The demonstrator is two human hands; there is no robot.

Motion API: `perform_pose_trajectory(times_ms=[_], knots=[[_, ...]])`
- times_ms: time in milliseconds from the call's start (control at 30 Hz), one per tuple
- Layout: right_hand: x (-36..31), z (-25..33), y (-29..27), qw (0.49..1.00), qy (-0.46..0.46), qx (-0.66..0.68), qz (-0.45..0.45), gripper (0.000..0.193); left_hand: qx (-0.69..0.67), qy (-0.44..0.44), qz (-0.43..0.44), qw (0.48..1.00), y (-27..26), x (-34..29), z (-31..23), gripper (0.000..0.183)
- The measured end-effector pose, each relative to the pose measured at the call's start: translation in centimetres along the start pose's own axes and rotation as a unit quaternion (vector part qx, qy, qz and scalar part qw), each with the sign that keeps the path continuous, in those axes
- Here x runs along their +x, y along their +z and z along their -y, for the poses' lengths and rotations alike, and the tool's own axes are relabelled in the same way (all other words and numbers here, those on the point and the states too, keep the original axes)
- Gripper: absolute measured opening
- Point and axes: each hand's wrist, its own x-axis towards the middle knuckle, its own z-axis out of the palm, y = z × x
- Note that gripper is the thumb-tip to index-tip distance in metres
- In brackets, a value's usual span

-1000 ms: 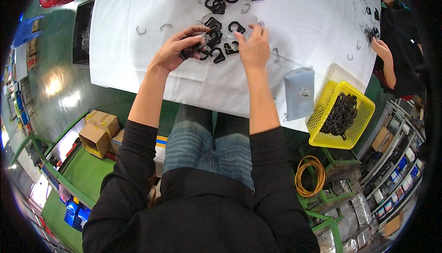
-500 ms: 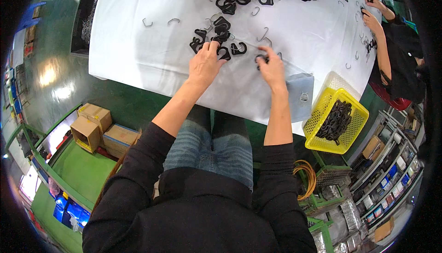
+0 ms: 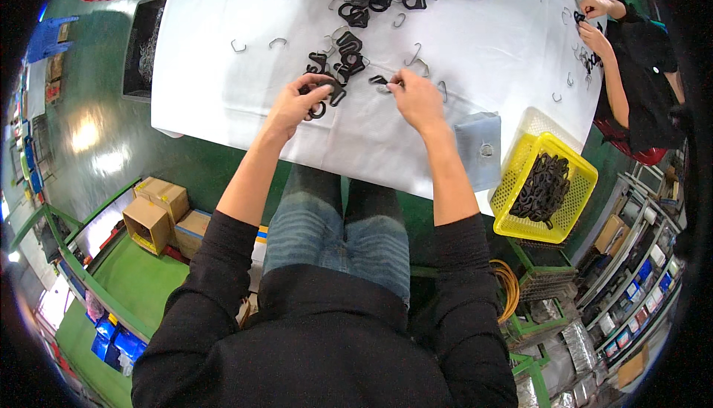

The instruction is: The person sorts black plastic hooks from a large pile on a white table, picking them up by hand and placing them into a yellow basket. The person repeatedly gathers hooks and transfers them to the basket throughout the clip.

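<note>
White surface (image 3: 223,96) lies bare down to its near edge (image 3: 349,174), leaving open room. Above it, the right hand (image 3: 420,99) narrowly pinches a small black piece (image 3: 378,79), its visible end pointing left, long axis roughly crosswise, otherwise hidden. The left hand (image 3: 291,107) curls round looped black clips (image 3: 318,115). Beyond lies a clip cluster (image 3: 350,50); rightward, a yellow basket (image 3: 579,194).

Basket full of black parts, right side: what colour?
The basket is bright yellow; shows best in the head view.
</note>
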Motion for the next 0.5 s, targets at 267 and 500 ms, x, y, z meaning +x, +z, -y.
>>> perform_pose_trajectory(times_ms=[267,500], knots=[[-8.0,-5.2,-6.3,0.866,0.299,0.397,-0.056,0.023,0.051,0.010,0.079,0.995,10.2,0.0,-2.4,0.017],[-21.9,-15.0,-14.8,0.801,0.387,0.239,-0.390,0.026,0.208,0.214,0.274,0.915,33.6,-2.6,-2.8,0.031]])
